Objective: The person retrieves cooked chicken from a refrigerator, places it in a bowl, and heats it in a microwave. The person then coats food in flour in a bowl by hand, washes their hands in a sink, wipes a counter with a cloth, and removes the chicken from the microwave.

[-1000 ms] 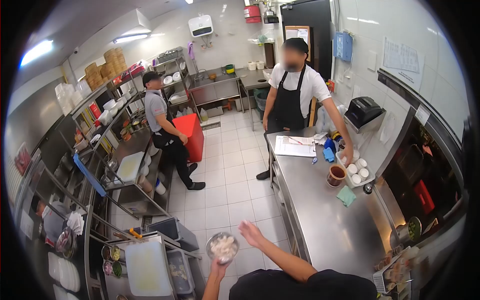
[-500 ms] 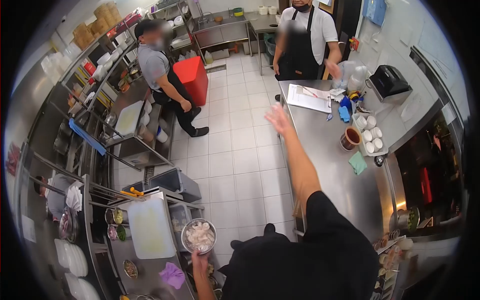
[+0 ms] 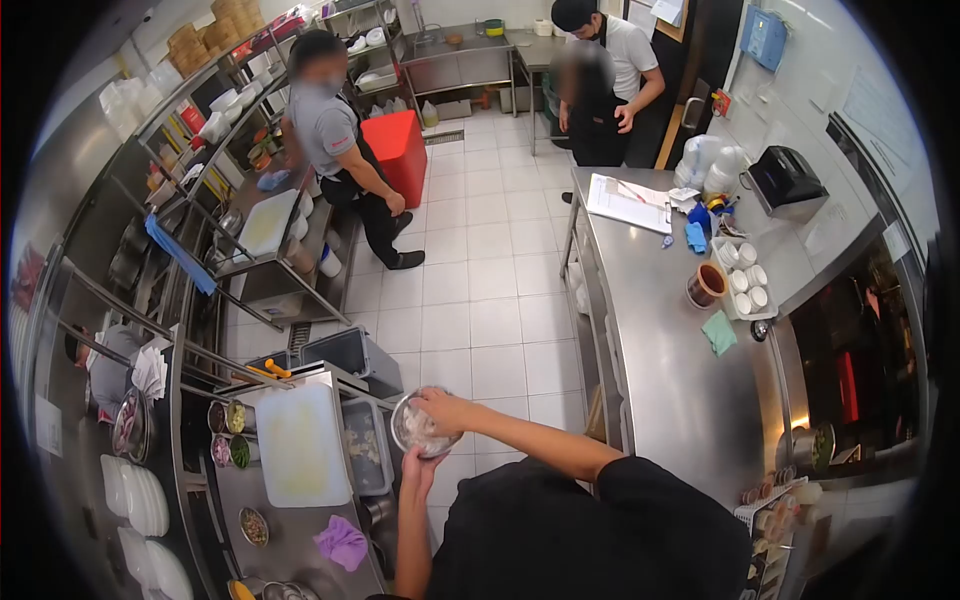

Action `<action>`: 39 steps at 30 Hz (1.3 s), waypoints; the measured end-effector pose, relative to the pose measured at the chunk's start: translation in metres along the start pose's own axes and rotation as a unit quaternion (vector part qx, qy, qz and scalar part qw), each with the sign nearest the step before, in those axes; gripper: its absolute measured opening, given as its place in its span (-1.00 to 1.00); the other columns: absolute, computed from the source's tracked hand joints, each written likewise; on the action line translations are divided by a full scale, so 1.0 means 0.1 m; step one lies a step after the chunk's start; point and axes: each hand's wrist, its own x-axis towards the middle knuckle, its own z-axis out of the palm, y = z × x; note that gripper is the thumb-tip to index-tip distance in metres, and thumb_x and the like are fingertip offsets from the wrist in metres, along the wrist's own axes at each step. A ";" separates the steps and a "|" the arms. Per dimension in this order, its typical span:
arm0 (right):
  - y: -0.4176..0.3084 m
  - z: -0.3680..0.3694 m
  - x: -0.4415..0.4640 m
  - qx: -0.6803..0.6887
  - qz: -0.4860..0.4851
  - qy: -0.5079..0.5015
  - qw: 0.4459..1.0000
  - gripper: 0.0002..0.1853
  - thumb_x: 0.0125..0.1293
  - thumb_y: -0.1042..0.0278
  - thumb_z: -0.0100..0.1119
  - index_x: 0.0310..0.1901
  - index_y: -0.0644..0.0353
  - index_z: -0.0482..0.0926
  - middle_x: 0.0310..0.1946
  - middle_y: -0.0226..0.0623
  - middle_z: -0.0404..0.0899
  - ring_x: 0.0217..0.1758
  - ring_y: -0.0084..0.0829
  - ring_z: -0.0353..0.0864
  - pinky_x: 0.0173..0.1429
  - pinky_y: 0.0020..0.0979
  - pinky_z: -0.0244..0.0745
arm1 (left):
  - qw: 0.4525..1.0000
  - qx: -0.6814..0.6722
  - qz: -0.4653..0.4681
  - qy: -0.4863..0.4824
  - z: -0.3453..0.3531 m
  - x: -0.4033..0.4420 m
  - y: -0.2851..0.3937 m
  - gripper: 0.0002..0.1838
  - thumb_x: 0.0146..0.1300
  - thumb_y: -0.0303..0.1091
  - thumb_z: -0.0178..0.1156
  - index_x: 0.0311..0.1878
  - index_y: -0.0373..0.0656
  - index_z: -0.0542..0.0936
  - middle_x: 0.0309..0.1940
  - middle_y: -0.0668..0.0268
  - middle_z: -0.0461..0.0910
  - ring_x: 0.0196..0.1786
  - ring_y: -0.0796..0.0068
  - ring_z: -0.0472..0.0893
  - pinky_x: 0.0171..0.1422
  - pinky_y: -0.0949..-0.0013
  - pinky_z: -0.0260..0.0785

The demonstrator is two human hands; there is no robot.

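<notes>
My left hand (image 3: 420,468) is closed on the lower edge of a round metal bowl (image 3: 398,432), holding it up over the floor beside the left counter. Pale, whitish food pieces (image 3: 412,420) lie in the bowl; their exact kind is unclear. My right hand (image 3: 440,410) reaches in over the bowl's right side, its fingers down at the food and mostly hidden. Left of the bowl are a grey tub (image 3: 368,455) with some bits in it and a white cutting board (image 3: 300,445) on the counter.
A purple cloth (image 3: 342,542) and small containers of chopped ingredients (image 3: 238,450) sit on the left counter. A steel table (image 3: 680,370) runs along the right. One co-worker (image 3: 335,140) stands at the left shelves, another (image 3: 625,85) behind the table. A red bin (image 3: 398,155) stands farther back.
My right hand has come back from its outstretched position over the aisle and into the bowl. The bowl has shifted slightly right and up. The co-worker behind the table has lowered an outstretched hand.
</notes>
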 end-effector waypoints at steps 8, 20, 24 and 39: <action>0.14 -0.01 -0.04 -0.045 0.186 0.007 0.981 -0.09 -0.15 -0.15 0.51 0.20 0.17 0.36 0.20 0.06 0.33 0.26 0.14 0.37 0.08 0.15 0.46 | 0.998 0.066 0.022 0.000 0.62 0.42 -0.05 -0.51 0.17 -0.41 -0.10 0.15 -0.49 0.38 0.09 -0.01 0.53 0.07 0.08 0.62 0.11 -0.11 0.56; 0.19 -1.36 -0.01 -0.142 0.030 -0.034 0.989 -0.45 0.35 -0.09 -0.21 -0.43 0.20 0.64 -0.39 -0.01 0.66 -0.30 0.03 0.63 -0.17 -0.01 0.52 | 0.992 0.092 -0.026 -0.088 1.40 0.30 0.13 -0.49 0.41 -0.32 -0.17 0.37 -0.37 0.20 0.27 -0.05 0.37 0.28 0.03 0.46 0.25 -0.10 0.50; 0.12 -1.38 -0.11 -0.103 -0.059 0.043 0.992 -0.72 0.23 0.27 0.05 -0.08 0.20 0.48 -0.26 -0.04 0.61 -0.04 0.03 0.56 0.06 -0.07 0.48 | 0.993 0.078 0.014 -0.088 1.34 0.18 0.14 -0.51 0.37 -0.36 -0.14 0.29 -0.45 0.24 0.18 0.01 0.46 0.20 0.07 0.53 0.26 -0.10 0.49; 0.11 -1.12 -0.49 -0.184 0.074 -0.086 0.976 -0.51 0.02 0.25 0.31 0.06 0.09 0.57 -0.05 0.09 0.51 0.01 0.00 0.60 -0.02 -0.07 0.58 | 0.994 0.080 0.071 0.015 1.33 0.34 -0.48 -0.28 0.24 -0.45 -0.13 0.42 -0.09 -0.18 0.25 -0.05 0.26 0.10 0.01 0.57 -0.04 0.01 0.69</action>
